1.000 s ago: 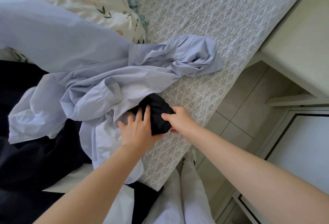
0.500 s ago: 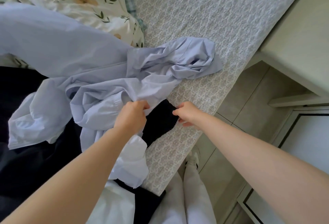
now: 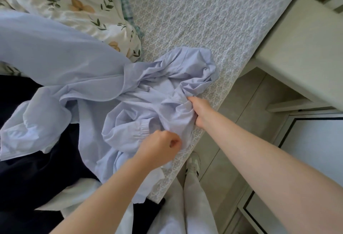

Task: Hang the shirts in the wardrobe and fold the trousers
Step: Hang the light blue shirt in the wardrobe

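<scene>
Since half a second ago: black piece now covered, both hands shifted onto shirt. Shirt: pale blue, crumpled, on bed near its edge. Right hand closed on a bunch of its cloth; left hand fisted at the elastic cuff. Handling, judged: light, soft, limp; best taken at collar or shoulders. Dark garment alongside. Floral duvet behind.

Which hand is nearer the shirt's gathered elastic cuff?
Left. The left hand is closed on shirt fabric right beside the elastic cuff. The right hand clutches a bunch of the light blue shirt farther off, near the bed's edge.
</scene>
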Motion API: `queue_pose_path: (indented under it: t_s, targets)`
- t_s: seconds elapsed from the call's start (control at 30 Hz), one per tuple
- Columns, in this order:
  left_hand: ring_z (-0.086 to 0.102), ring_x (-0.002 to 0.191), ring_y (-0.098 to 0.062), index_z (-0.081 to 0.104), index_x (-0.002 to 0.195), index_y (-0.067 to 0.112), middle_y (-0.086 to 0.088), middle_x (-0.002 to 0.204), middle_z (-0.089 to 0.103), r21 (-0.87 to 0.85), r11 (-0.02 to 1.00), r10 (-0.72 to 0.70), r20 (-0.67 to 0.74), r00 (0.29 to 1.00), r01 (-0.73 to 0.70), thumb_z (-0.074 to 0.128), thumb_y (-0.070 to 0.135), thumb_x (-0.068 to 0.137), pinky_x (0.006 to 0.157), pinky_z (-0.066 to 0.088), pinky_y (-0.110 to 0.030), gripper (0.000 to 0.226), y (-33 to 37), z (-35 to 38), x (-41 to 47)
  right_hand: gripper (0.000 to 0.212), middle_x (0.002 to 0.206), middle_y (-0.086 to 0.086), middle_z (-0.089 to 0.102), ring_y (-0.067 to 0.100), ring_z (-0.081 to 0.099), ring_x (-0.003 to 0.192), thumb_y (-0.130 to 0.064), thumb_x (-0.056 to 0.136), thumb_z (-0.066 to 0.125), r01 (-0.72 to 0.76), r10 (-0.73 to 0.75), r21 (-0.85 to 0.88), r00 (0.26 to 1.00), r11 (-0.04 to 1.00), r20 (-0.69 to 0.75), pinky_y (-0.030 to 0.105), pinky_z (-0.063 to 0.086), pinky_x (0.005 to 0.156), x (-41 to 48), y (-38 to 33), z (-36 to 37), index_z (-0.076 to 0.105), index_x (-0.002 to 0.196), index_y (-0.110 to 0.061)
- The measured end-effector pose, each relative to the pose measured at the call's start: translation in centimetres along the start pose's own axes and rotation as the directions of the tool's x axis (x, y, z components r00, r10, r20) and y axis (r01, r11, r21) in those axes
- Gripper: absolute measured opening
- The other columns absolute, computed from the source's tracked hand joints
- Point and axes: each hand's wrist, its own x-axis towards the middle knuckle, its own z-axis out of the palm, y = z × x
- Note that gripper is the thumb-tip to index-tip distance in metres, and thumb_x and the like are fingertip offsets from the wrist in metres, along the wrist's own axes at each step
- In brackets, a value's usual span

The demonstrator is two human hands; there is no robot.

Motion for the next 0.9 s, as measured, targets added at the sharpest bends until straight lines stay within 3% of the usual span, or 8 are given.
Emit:
queue_pose_path:
  t_s: [0.07, 0.17, 0.37, 0.47, 0.57, 0.73, 0.83, 0.9]
  targets:
    - [0.058, 0.066, -0.028, 0.067, 0.078, 0.012, -0.007, 0.068, 0.064, 0.013, 0.995, -0.099, -0.063, 0.993, 0.100, 0.046, 0.032, 0.090, 0.063, 0.052, -0.043, 0.031, -1.1, -0.5, 0.2, 0.034, 0.110, 0.012, 0.069, 0.029, 0.067, 0.098, -0.023, 0.088, 0.062, 0.055, -0.055, -0.006, 0.998, 0.998, -0.022, 0.044, 0.056, 0.088, -1.0, -0.4, -0.8, 0.061, 0.120, -0.012]
    - [0.058, 0.071, -0.029, 0.065, 0.078, 0.013, -0.004, 0.075, 0.065, -0.039, 0.985, -0.169, -0.159, 0.973, 0.165, 0.044, 0.033, 0.092, 0.063, 0.050, -0.042, 0.032, -1.6, -1.9, 0.4, 0.027, 0.110, 0.005, 0.069, 0.026, 0.066, 0.101, -0.018, 0.092, 0.055, 0.157, -0.157, -0.013, 0.988, 0.988, -0.010, 0.044, 0.055, 0.091, -3.2, -1.0, -2.0, 0.061, 0.118, -0.023]
    - [0.061, 0.093, -0.029, 0.067, 0.107, 0.019, -0.003, 0.096, 0.071, -0.100, 0.969, -0.245, -0.336, 0.909, 0.224, 0.048, 0.022, 0.096, 0.075, 0.050, -0.040, 0.023, 0.5, -6.0, 0.7, 0.036, 0.121, -0.011, 0.063, 0.014, 0.060, 0.112, -0.012, 0.095, 0.046, 0.417, -0.416, -0.138, 0.909, 0.898, 0.035, 0.041, 0.047, 0.102, -9.5, -2.9, -4.1, 0.061, 0.120, -0.033]
    - [0.061, 0.096, -0.029, 0.061, 0.111, 0.015, -0.004, 0.106, 0.068, -0.141, 0.967, -0.252, -0.390, 0.886, 0.212, 0.049, 0.018, 0.095, 0.078, 0.049, -0.039, 0.020, 1.4, -8.1, 1.0, 0.036, 0.108, -0.028, 0.061, 0.000, 0.057, 0.108, -0.010, 0.098, 0.047, 0.504, -0.494, -0.154, 0.864, 0.850, 0.099, 0.033, 0.043, 0.105, -13.2, -4.6, -5.4, 0.061, 0.102, -0.043]
    - [0.056, 0.094, -0.024, 0.052, 0.119, 0.014, -0.003, 0.117, 0.060, -0.175, 0.970, -0.228, -0.441, 0.868, 0.166, 0.050, 0.017, 0.095, 0.075, 0.043, -0.036, 0.025, 2.8, -10.2, 1.6, 0.040, 0.131, -0.015, 0.059, 0.009, 0.053, 0.125, -0.018, 0.093, 0.052, 0.570, -0.548, -0.188, 0.821, 0.800, 0.159, 0.039, 0.039, 0.111, -16.8, -6.0, -7.1, 0.059, 0.128, -0.036]
    - [0.053, 0.110, -0.033, 0.045, 0.129, 0.008, -0.014, 0.130, 0.054, -0.281, 0.940, -0.294, -0.376, 0.879, 0.194, 0.053, 0.020, 0.094, 0.082, 0.039, -0.037, 0.037, 4.1, -11.6, 2.2, 0.040, 0.133, -0.006, 0.059, 0.008, 0.052, 0.125, 0.002, 0.095, 0.051, 0.640, -0.610, -0.226, 0.768, 0.735, 0.195, 0.026, 0.036, 0.110, -22.6, -7.9, -10.2, 0.060, 0.131, -0.011]
    - [0.049, 0.120, -0.039, 0.042, 0.131, 0.006, -0.023, 0.134, 0.051, -0.227, 0.939, -0.316, -0.278, 0.907, 0.257, 0.052, 0.024, 0.094, 0.092, 0.041, -0.044, 0.043, 4.7, -11.3, 2.2, 0.037, 0.094, -0.019, 0.069, -0.003, 0.060, 0.094, 0.005, 0.092, 0.051, 0.655, -0.617, -0.226, 0.755, 0.721, 0.221, 0.019, 0.043, 0.089, -25.9, -8.6, -11.8, 0.076, 0.090, -0.023]
    - [0.048, 0.125, -0.039, 0.034, 0.141, 0.009, -0.022, 0.140, 0.049, -0.199, 0.944, -0.302, -0.201, 0.932, 0.263, 0.052, 0.026, 0.094, 0.098, 0.041, -0.046, 0.053, 5.6, -11.0, 2.4, 0.033, 0.091, -0.013, 0.070, 0.002, 0.061, 0.091, 0.005, 0.091, 0.052, 0.651, -0.612, -0.215, 0.759, 0.728, 0.224, 0.024, 0.044, 0.091, -27.6, -9.0, -13.1, 0.076, 0.086, -0.018]
